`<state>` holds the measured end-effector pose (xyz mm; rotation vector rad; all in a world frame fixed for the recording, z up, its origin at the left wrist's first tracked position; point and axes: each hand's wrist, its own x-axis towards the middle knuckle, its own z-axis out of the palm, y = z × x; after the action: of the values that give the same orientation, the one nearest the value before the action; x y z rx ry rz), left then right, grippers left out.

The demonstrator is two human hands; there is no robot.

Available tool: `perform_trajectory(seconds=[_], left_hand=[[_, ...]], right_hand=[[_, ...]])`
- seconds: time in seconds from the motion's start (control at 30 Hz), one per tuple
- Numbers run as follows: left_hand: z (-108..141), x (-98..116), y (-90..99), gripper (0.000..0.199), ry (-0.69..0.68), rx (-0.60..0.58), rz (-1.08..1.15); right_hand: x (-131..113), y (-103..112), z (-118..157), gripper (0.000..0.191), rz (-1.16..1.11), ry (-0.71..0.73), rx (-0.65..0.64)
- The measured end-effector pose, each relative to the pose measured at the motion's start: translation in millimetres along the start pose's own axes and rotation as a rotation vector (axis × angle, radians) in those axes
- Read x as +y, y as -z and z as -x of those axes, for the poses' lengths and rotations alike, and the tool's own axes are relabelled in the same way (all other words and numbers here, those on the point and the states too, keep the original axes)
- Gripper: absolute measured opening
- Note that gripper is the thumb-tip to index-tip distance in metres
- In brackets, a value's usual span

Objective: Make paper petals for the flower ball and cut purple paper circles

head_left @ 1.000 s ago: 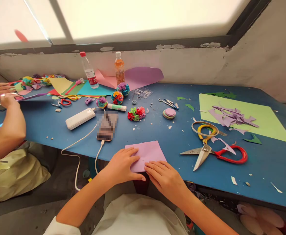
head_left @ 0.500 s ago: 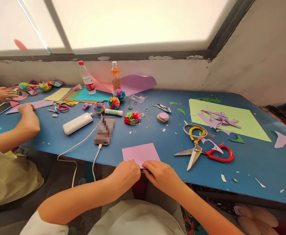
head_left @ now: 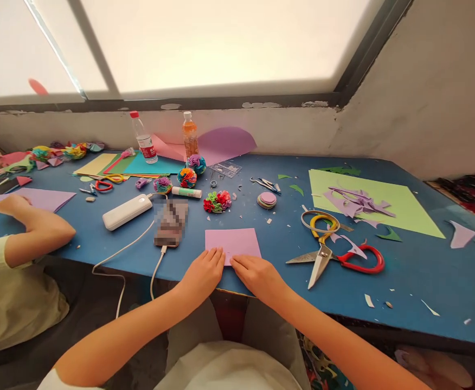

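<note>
A pink-purple sheet of paper, which looks folded, lies flat near the table's front edge. On its lower left part rests my left hand, fingers stretched out and pressing the paper down. My right hand lies on the lower right part, its fingertips pointing toward the left hand, a small gap between the two. To the right, large scissors with one yellow and one red handle lie with their blades apart. Behind the paper sit a red and green paper flower and a stack of round paper discs.
A power bank is cabled to a phone at left. A glue stick, paper flower balls and two bottles stand farther back. Purple scraps lie on a green sheet. A co-worker's arm is at far left.
The paper and both my hands have moved up from the table edge, and the paper now lies flatter. My fingers have straightened onto it. The co-worker's far hand has shifted left.
</note>
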<state>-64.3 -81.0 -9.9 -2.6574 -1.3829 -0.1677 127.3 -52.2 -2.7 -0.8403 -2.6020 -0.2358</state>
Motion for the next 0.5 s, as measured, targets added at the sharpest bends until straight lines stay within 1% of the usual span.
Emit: perform_trajectory(seconds=[0.03, 0.07, 0.13, 0.2, 0.27, 0.33, 0.4, 0.5], left_hand=[[4, 4, -4.8, 0.039, 0.001, -0.001, 0.014], [9, 8, -8.7, 0.047, 0.007, 0.005, 0.034], [16, 19, -14.6, 0.072, 0.024, 0.033, 0.074], [21, 27, -19.1, 0.095, 0.048, 0.076, 0.098], [24, 31, -22.3, 0.108, 0.066, 0.106, 0.111], [29, 28, -23.2, 0.108, 0.078, 0.107, 0.127], [36, 20, -21.7, 0.1, 0.082, 0.093, 0.13], [51, 8, -17.1, 0.089, 0.117, 0.09, 0.111]], right_hand=[[-5, -4, 2, 0.024, -0.003, -0.019, -0.01], [-10, -7, 4, 0.023, -0.004, -0.039, -0.017], [-21, -10, 9, 0.025, 0.003, -0.085, -0.027], [-31, -10, 14, 0.032, 0.023, -0.135, -0.032], [-34, -8, 20, 0.037, 0.038, -0.168, -0.041], [-28, -3, 29, 0.038, 0.032, -0.164, -0.062], [-16, 4, 39, 0.039, 0.026, -0.16, -0.091], [0, 14, 55, 0.04, 0.028, -0.199, -0.132]])
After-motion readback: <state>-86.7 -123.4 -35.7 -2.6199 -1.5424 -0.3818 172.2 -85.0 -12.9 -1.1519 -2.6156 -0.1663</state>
